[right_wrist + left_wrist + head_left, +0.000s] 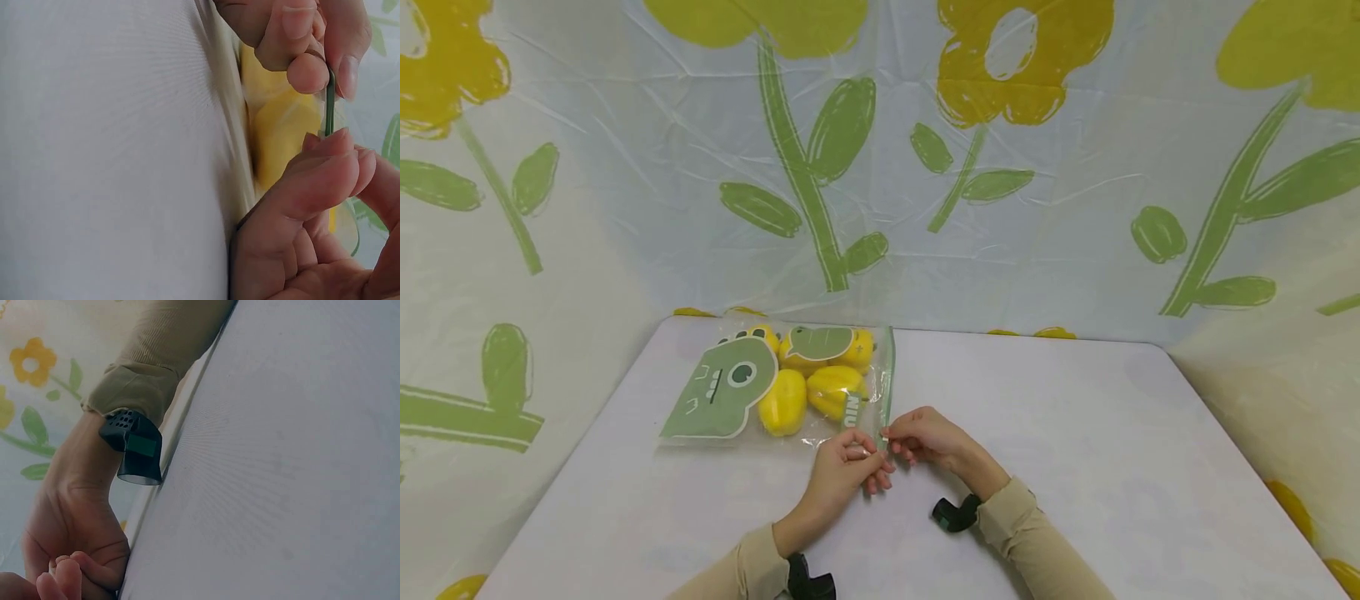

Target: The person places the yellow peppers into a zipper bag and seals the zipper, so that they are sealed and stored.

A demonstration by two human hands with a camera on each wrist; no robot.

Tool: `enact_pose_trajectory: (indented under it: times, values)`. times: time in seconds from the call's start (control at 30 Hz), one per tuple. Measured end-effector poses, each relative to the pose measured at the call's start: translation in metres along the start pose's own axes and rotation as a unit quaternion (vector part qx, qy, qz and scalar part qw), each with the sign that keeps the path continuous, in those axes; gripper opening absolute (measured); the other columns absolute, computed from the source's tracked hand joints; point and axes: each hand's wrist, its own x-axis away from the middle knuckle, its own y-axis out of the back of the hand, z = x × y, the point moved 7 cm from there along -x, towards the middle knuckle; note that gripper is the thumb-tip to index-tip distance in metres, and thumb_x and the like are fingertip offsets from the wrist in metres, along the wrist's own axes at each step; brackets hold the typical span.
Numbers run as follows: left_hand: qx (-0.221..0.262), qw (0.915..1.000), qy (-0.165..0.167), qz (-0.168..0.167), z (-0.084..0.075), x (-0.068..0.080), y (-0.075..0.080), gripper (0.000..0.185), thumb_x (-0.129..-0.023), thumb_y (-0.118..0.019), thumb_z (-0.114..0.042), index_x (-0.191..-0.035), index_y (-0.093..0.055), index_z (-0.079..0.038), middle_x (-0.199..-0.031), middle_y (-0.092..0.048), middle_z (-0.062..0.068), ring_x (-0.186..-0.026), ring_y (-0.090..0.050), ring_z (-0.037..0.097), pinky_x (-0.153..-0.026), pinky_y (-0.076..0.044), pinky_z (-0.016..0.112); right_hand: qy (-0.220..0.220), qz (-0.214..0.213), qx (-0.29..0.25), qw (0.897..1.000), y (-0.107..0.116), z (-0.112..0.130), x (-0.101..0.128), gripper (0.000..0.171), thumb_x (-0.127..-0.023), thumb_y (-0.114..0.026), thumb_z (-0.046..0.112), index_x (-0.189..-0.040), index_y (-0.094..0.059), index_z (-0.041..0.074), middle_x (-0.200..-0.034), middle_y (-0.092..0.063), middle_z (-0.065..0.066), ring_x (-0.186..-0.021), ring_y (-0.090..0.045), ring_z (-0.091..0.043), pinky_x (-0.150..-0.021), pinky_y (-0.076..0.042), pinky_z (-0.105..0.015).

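A clear zip bag (pixel 820 429) with a green monster print lies flat on the table's left half in the head view. Several yellow, lobed, pepper-like pieces (pixel 784 403) (pixel 281 134) show through it. At its near right corner, my left hand (pixel 844 477) (pixel 284 31) pinches the green zip edge (pixel 889 367) (pixel 330 100). My right hand (pixel 928 437) (pixel 75 519) (pixel 312 206) pinches the same strip just beside it, between thumb and forefinger. The fingertips hide what they hold at the corner. In the left wrist view, the bag is not visible.
The white table (pixel 1075 442) extends to the right of the bag. A flower-printed sheet (pixel 910 250) hangs behind and around it. Black wrist cameras (pixel 957 513) sit under both wrists, close to the tabletop.
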Motion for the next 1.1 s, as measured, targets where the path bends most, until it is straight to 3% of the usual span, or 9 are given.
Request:
enact_pose_trajectory:
  times: [0.33, 0.47, 0.63, 0.8, 1.1]
  values:
    - [0.003, 1.0, -0.001, 0.009, -0.0019, 0.0, -0.0022, 0.019, -0.091, -0.065, 0.001, -0.094, -0.048, 0.009, -0.081, -0.069, 0.028, -0.058, -0.068, 0.017, -0.051, -0.051, 0.024, 0.018, -0.011, -0.021, 1.0, 0.0017, 0.003, -0.0007, 0.024, -0.093, -0.063, 0.014, -0.07, -0.063, 0.007, -0.062, -0.057, 0.003, -0.052, -0.049, -0.008, -0.052, -0.043, -0.022]
    - [-0.009, 0.9999, -0.007, 0.011, -0.003, 0.0005, -0.0022, 0.019, -0.091, -0.065, 0.001, -0.105, -0.055, 0.01, -0.084, -0.069, 0.031, -0.059, -0.068, 0.017, -0.051, -0.052, 0.025, 0.024, 0.011, -0.012, 1.0, 0.0011, 0.0017, -0.0018, 0.023, -0.094, -0.062, 0.011, -0.072, -0.066, 0.008, -0.062, -0.057, 0.002, -0.053, -0.05, -0.007, -0.052, -0.044, -0.02]
    - [-0.049, 0.9987, -0.004, -0.015, -0.0032, 0.0011, 0.0022, 0.02, -0.09, -0.069, -0.002, -0.108, -0.068, 0.004, -0.087, -0.07, 0.026, -0.06, -0.066, 0.015, -0.052, -0.05, 0.022, 0.028, 0.023, -0.005, 0.999, 0.0005, -0.0006, -0.0035, 0.021, -0.094, -0.061, 0.01, -0.074, -0.068, 0.008, -0.064, -0.058, 0.002, -0.053, -0.049, -0.006, -0.052, -0.045, -0.02]
    - [-0.067, 0.9974, 0.001, -0.027, -0.0039, 0.0016, 0.0042, 0.021, -0.089, -0.069, -0.002, -0.11, -0.07, 0.004, -0.086, -0.071, 0.025, -0.06, -0.066, 0.015, -0.052, -0.049, 0.021, 0.028, 0.013, -0.01, 0.999, -0.0003, 0.0004, -0.0029, 0.02, -0.093, -0.062, 0.01, -0.075, -0.068, 0.008, -0.063, -0.059, 0.003, -0.052, -0.049, -0.007, -0.052, -0.044, -0.02]
    - [-0.057, 0.998, 0.004, -0.028, -0.0035, 0.0015, 0.004, 0.019, -0.089, -0.067, 0.001, -0.108, -0.07, 0.006, -0.086, -0.072, 0.022, -0.06, -0.067, 0.013, -0.051, -0.049, 0.02, 0.029, -0.033, -0.02, 0.999, 0.0002, 0.003, -0.002, 0.019, -0.092, -0.064, 0.012, -0.073, -0.065, 0.007, -0.062, -0.056, 0.002, -0.051, -0.049, -0.008, -0.052, -0.044, -0.021]
